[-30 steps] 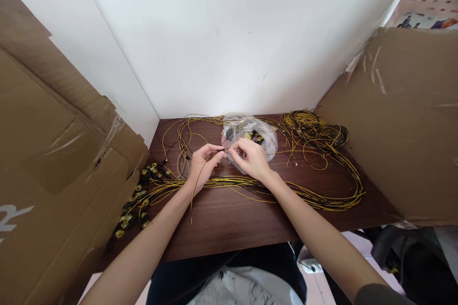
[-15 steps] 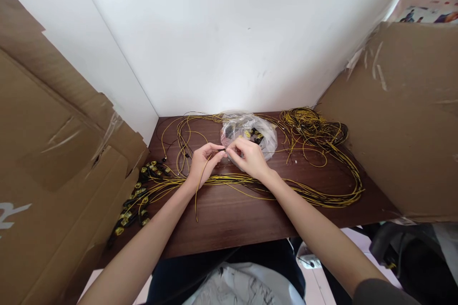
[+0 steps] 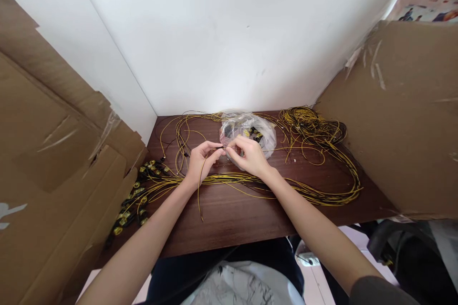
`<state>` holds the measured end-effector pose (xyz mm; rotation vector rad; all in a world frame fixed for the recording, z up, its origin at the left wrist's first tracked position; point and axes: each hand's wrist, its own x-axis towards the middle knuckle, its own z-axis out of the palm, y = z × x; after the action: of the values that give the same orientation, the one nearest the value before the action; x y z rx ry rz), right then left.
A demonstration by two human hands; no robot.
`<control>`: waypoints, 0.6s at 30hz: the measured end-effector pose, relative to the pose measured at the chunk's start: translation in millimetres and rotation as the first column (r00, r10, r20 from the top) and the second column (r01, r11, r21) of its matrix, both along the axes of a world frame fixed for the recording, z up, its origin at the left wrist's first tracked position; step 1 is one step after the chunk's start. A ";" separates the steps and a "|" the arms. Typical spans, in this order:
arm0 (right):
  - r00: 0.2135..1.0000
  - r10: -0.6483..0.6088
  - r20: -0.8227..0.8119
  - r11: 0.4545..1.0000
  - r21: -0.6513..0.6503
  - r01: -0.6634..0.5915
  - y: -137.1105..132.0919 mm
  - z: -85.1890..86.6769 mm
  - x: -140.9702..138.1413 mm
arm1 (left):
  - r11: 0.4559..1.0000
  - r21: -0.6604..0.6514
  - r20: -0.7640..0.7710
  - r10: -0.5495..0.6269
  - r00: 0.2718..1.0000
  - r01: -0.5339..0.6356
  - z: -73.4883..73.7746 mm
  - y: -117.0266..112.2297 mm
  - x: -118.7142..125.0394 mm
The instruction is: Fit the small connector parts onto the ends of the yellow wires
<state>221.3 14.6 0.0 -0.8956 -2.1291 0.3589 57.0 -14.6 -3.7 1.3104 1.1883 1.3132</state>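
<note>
Both hands meet fingertip to fingertip above the brown table, in front of a clear plastic bag (image 3: pixel 270 140). My left hand (image 3: pixel 200 164) pinches a thin yellow-and-black wire (image 3: pixel 199 198), whose loose end hangs down past the wrist. A small dark piece shows at the left fingertips; its kind is too small to make out. My right hand (image 3: pixel 251 157) is closed in a pinch against the same spot, and a thin wire runs out from behind it to the right. What lies exactly between the fingertips is mostly hidden.
A long bundle of yellow and black wires (image 3: pixel 322 198) passes under my forearms, ending in black-and-yellow connectors (image 3: pixel 143 200) at left. A tangled wire pile (image 3: pixel 304 119) lies back right. Cardboard walls (image 3: pixel 400 128) flank the table (image 3: pixel 229 233); a white wall (image 3: pixel 229 47) stands behind.
The hands stay pinched together at nearly the same place. The hanging wire end has swung slightly to the right. The whole view has shifted a little.
</note>
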 end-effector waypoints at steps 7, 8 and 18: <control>0.999 -0.014 0.030 1.000 0.004 0.013 0.3 -1.3 0.6 | 1.000 0.000 0.002 0.004 1.000 -0.004 -0.2 0.7 -0.2; 0.999 -0.012 0.033 1.000 0.003 0.012 0.1 -1.2 0.5 | 1.000 0.000 -0.002 0.003 1.000 -0.003 -0.7 1.0 -0.5; 0.999 0.014 0.037 1.000 -0.017 -0.013 -1.7 -2.3 -2.3 | 0.999 0.027 -0.069 -0.020 0.997 0.022 -3.6 2.5 -1.8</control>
<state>219.0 12.9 -2.2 -0.9047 -2.1704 0.3703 55.2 -12.1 -7.3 1.3945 1.2041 1.2827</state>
